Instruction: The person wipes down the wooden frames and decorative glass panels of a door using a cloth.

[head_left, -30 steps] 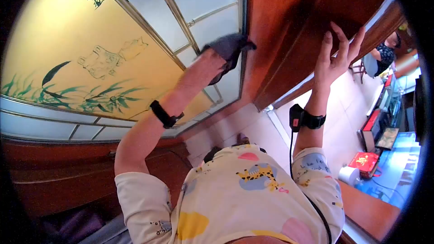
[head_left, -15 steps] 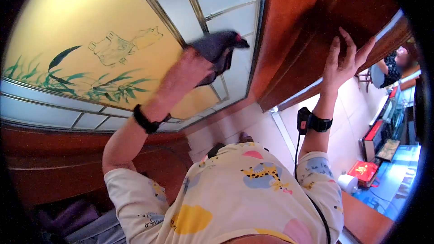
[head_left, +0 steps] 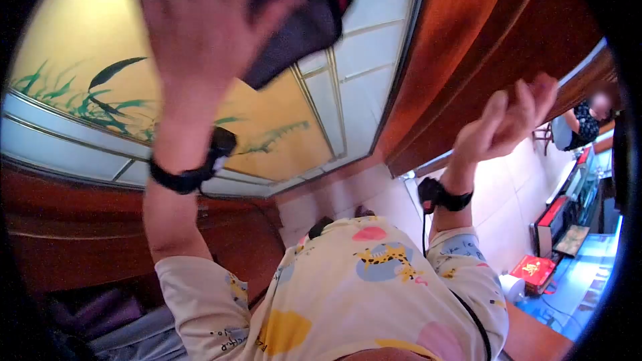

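Observation:
My left hand (head_left: pixel 200 33), smeared by motion, is raised high at the upper left with its fingers spread over a dark cloth (head_left: pixel 294 37) with a reddish edge. The cloth moves with the hand and overlaps a panel (head_left: pixel 281 140) painted with green leaves on yellow. At the right, my right hand (head_left: pixel 498 124) holds nothing. Its fingers are apart and loosely bent, near the brown wooden frame (head_left: pixel 468 87). Both wrists wear black bands with small devices.
Pale floor tiles (head_left: pixel 495 187) lie below. At the right stand a glass-topped table (head_left: pixel 568 307), a red box (head_left: pixel 533 271) and a white round item (head_left: pixel 511 287). A person (head_left: pixel 583 120) sits farther back. Folded fabric (head_left: pixel 134 327) lies lower left.
My left hand has moved up and left with the cloth, closer to the camera, and its fingers have spread. My right hand has come down slightly and turned, with its fingers more bent.

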`<state>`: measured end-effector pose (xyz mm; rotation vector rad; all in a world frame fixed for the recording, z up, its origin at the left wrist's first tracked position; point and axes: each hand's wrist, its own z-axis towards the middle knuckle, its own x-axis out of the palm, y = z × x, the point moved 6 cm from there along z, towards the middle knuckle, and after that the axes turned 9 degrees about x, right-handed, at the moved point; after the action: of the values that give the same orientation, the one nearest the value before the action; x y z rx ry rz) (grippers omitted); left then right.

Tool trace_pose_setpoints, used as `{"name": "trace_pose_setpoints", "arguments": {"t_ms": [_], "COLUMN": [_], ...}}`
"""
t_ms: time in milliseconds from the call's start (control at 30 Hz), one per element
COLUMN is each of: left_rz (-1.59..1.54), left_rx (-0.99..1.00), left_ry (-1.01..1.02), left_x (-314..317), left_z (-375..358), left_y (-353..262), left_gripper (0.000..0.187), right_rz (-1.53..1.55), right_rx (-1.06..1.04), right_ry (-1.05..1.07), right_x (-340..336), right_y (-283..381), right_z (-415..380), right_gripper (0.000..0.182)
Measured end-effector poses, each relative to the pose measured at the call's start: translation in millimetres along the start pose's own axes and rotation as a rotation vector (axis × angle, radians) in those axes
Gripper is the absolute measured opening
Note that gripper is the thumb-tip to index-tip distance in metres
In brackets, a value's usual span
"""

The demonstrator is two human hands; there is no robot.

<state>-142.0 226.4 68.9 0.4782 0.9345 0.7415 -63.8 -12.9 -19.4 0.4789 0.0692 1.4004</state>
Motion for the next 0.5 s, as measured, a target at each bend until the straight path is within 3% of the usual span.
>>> {"name": "trace_pose_setpoints", "arguments": {"t_ms": [67, 167, 267, 400, 500], "left_rz": [-0.048, -0.36, -0.343, -0.455, -0.563], "left_rx": [0.114, 0.168, 0.264, 0.373, 0.296], "left_ry": [-0.261, -0.267, -0.135, -0.203, -0.196], "left_x": [17.8, 47.5, 53.8, 57.4, 38.8], "left_z": [-19.7, -40.8, -53.0, -82.6, -90.4], "left_y": [-45.7, -76.3, -100.6, -111.9, -102.6], "left_gripper": [0.078, 0.078, 0.068, 0.061, 0.058], "right_rz": [0.197, 0.333, 0.3, 0.279, 0.254], "right_rx": [-0.01, 0.141, 0.182, 0.109, 0.128], "right_ry": [0.217, 0.551, 0.513, 0.491, 0.456], "right_x": [29.0, 76.2, 97.1, 94.4, 88.1], "right_y": [14.4, 34.5, 29.3, 19.2, 12.4], "right_z": [-25.1, -70.0, -111.1, -160.5, -147.5], "right_gripper": [0.02, 0.03, 0.039, 0.047, 0.051]}}
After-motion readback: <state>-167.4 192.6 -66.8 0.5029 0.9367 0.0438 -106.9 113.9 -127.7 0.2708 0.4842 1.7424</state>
